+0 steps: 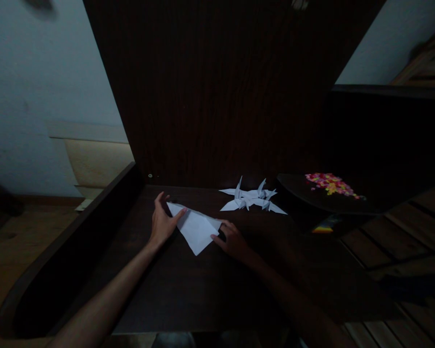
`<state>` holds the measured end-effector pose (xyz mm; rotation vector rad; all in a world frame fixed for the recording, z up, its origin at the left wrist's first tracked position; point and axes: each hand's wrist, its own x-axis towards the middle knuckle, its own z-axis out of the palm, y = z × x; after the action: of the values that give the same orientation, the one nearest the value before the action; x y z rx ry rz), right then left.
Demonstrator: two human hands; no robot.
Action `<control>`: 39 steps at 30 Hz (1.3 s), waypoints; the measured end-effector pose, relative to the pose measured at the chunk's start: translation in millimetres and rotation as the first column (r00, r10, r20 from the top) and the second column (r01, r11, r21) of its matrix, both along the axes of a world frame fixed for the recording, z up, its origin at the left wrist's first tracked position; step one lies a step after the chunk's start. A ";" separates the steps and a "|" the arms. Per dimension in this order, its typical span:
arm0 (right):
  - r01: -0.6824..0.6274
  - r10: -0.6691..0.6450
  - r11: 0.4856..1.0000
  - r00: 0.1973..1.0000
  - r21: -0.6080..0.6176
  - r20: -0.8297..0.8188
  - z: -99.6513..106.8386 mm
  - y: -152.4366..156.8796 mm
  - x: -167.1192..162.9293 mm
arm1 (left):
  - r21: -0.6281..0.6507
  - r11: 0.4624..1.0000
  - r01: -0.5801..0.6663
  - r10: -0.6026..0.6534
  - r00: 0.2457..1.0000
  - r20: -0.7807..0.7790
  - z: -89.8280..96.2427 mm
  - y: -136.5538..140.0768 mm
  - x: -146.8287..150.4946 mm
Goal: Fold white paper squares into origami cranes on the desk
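Between my two hands is a white sheet of folded paper [196, 231], a kite-like shape with one corner pointing towards me. My left hand [162, 220] grips its upper left corner, thumb on top and fingers behind. At the right corner, my right hand [232, 238] pinches the edge between thumb and fingers. Beyond my right hand, several white folded paper cranes [252, 195] lie close together near the back panel, their pointed wings and necks sticking out.
The dark wooden desk [174, 295] has a raised side board [76, 246] on the left and a tall back panel [217, 96]. On the right, a dark shelf [293, 186] bears a pile of pink, red and yellow small pieces [329, 184]. Wooden floorboards [402, 241] lie beyond.
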<state>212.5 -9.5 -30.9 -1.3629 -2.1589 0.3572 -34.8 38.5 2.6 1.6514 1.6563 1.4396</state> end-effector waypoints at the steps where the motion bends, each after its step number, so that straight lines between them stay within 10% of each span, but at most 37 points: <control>1: -0.001 0.001 1.000 1.000 0.007 0.000 -1.2 0.4 0.3 | -0.024 1.000 0.007 -0.006 0.998 0.069 -1.4 1.6 -0.3; 6: 0.013 -0.014 1.000 0.999 0.006 0.033 -4.8 1.6 0.6 | -0.084 0.994 0.070 -0.038 0.939 0.341 -0.4 2.9 4.1; 20: 0.057 -0.056 0.998 0.998 -0.022 0.037 0.6 -0.9 -1.2 | -0.328 0.873 0.362 -0.254 0.910 0.329 9.2 -10.8 16.4; 33: 0.103 -0.107 0.991 0.993 -0.089 -0.040 -3.8 2.7 1.3 | -0.230 0.685 0.691 -0.614 0.718 0.328 10.1 -17.4 11.5; 39: 0.111 -0.125 0.987 0.984 -0.114 -0.124 -2.0 5.1 2.7 | -0.258 0.753 0.606 -0.650 0.747 -0.143 0.1 -17.0 14.5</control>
<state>215.2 -4.4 -32.9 -1.4757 -1.9672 0.5073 -20.3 21.5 2.7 2.0392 1.0971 0.7444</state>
